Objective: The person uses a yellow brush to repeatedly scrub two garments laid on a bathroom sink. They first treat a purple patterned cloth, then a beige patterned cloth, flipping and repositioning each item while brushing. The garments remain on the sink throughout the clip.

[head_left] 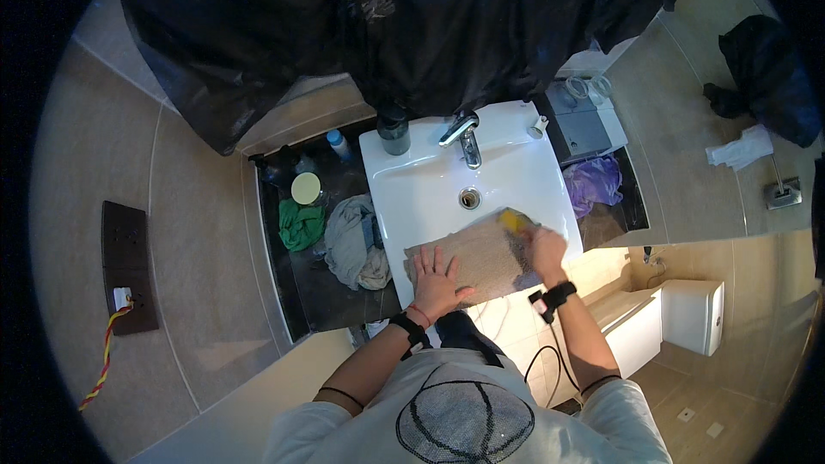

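Observation:
A beige-brown cloth (481,259) lies spread over the near edge of the white sink (412,215). My left hand (436,286) presses flat on its left part, fingers apart and holding nothing. At the cloth's right side my right hand (546,253) is closed around a yellow brush (515,221), blurred and partly covered by the fingers. The cloth looks darker, as if wet, beside that hand. Behind the cloth are the sink drain (469,198) and a chrome faucet (465,139).
Left of the sink, a dark counter holds a green cloth (302,225), a grey cloth (351,239), a pale-lidded jar (306,188) and a blue-capped bottle (339,144). A dark bottle (394,134) stands on the sink's back rim. Purple cloth (593,185) lies right. Black plastic sheeting (412,26) hangs behind.

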Demonstrator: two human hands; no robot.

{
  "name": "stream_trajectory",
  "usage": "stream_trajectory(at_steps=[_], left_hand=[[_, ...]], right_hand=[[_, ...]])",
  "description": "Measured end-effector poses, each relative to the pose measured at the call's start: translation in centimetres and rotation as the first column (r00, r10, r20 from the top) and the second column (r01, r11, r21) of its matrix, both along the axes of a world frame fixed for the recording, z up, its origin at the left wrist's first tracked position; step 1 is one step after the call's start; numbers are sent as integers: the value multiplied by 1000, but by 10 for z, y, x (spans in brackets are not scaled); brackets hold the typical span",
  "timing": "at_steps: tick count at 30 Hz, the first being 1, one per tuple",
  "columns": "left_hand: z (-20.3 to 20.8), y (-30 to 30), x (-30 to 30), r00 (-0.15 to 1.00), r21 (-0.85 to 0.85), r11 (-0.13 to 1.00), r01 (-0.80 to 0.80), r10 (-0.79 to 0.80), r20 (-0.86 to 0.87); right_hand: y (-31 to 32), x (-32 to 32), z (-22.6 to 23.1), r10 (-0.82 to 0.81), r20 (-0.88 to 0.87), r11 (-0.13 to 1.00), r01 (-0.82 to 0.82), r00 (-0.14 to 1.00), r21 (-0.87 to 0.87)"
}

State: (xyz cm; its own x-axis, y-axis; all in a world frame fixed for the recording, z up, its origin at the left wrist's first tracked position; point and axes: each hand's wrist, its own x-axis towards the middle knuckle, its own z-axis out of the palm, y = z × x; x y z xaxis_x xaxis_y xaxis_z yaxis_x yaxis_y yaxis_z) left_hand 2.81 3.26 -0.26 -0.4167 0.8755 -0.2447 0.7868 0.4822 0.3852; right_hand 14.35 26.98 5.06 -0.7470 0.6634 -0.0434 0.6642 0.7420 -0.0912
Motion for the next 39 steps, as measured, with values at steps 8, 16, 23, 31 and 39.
stream_trajectory(at_steps=[8, 16, 23, 31, 39], left_hand=[[5, -1, -1, 999, -38, 999, -1, 3, 50], [6, 1, -5, 998, -91, 995, 35, -31, 48], [10, 10, -7, 999, -118, 993, 27, -22, 45], [3, -11, -36, 963, 75, 966, 248, -254, 88], [2, 6, -2, 988, -27, 1000, -11, 6, -153]], right_hand=[[30, 49, 3, -190, -105, 981, 183, 976, -68], [-53, 37, 24, 116, 6, 962, -111, 993, -250], [29, 77, 35, -226, -92, 973, 230, 970, 31], [-33, 65, 34, -202, 61, 978, 205, 977, -47], [-2, -33, -55, -34, -62, 998, 31, 998, -50]])
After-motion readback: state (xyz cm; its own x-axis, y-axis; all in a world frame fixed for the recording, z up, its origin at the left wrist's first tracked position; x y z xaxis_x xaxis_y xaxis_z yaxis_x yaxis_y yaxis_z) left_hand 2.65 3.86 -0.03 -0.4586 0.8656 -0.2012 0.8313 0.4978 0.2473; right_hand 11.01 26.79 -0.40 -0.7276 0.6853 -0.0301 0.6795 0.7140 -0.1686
